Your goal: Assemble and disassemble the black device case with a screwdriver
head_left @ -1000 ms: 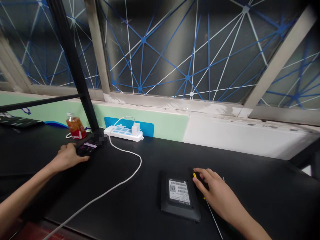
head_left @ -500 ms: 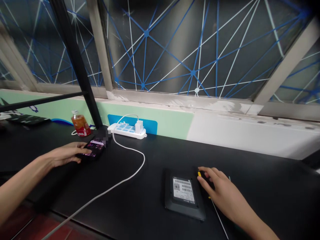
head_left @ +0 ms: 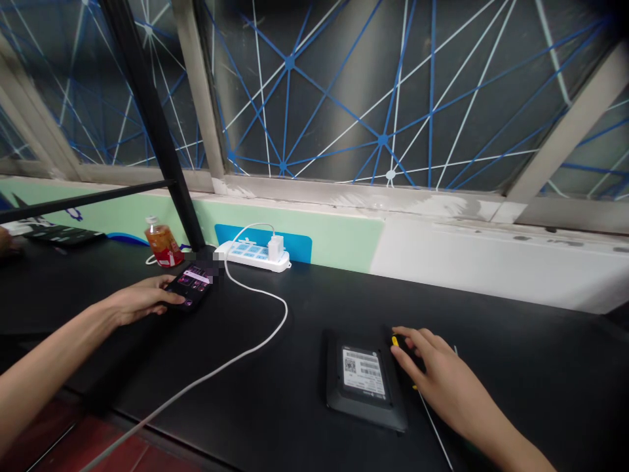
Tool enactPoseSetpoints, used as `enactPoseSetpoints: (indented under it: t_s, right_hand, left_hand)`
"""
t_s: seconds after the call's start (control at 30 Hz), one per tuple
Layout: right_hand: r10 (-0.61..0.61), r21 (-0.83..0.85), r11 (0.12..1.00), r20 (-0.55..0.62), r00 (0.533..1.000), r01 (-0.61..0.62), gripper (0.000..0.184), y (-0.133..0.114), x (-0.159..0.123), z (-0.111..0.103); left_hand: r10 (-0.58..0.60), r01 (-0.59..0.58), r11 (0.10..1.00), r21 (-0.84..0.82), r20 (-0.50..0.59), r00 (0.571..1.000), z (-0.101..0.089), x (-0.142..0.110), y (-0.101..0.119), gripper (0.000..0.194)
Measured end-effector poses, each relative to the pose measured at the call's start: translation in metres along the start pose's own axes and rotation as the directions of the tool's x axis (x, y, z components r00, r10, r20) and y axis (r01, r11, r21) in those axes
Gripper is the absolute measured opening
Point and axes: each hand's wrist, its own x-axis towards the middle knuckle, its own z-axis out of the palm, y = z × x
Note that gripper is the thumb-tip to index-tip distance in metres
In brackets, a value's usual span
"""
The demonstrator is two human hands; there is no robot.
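On the left, my left hand (head_left: 147,299) is closed around the lower end of a smartphone (head_left: 192,286) with its lit screen up, the thumb lying on the screen. My right hand (head_left: 432,370), fingers curled, holds a screwdriver (head_left: 434,429) low over the black table. Its black and yellow handle is largely hidden under the fingers, and the thin metal shaft points toward the table's near edge. Just left of that hand lies a flat black device (head_left: 366,380) with a white printed label facing up.
A white power strip (head_left: 253,254) with a charger (head_left: 276,248) stands by the wall. A white cable (head_left: 236,357) crosses the black table (head_left: 275,413). A drink pouch (head_left: 164,242) is beside a black metal post (head_left: 162,131). Part of another person's hand (head_left: 4,241) shows far left.
The view has shifted slightly. My left hand and the smartphone appear a little further right and higher. My right hand keeps its grip on the screwdriver, and the black device stays in place.
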Motion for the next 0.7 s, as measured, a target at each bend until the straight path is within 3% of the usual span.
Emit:
enactPoseSetpoints:
  t_s: [0.27,0.4,0.7]
  right_hand:
    - [0.007,-0.01,1.0,0.022,1.0,-0.007,0.045,-0.0015,0.0005,-0.0004]
    - [0.003,-0.009,1.0,0.024,1.0,-0.003,0.046,-0.0022,-0.0003,-0.001]
    - [-0.009,-0.018,1.0,0.019,1.0,0.01,0.046,-0.0013,0.0008,-0.0003]
  left_hand:
    - [0.001,0.005,0.993,-0.117,0.048,0.999,0.0048,0.0049,0.0002,0.067]
    - [-0.022,0.03,0.987,-0.159,0.049,0.999,0.0058,0.0018,0.0008,0.061]
    - [-0.016,0.02,0.989,-0.145,0.03,0.999,0.0088,-0.0014,0.0015,0.069]
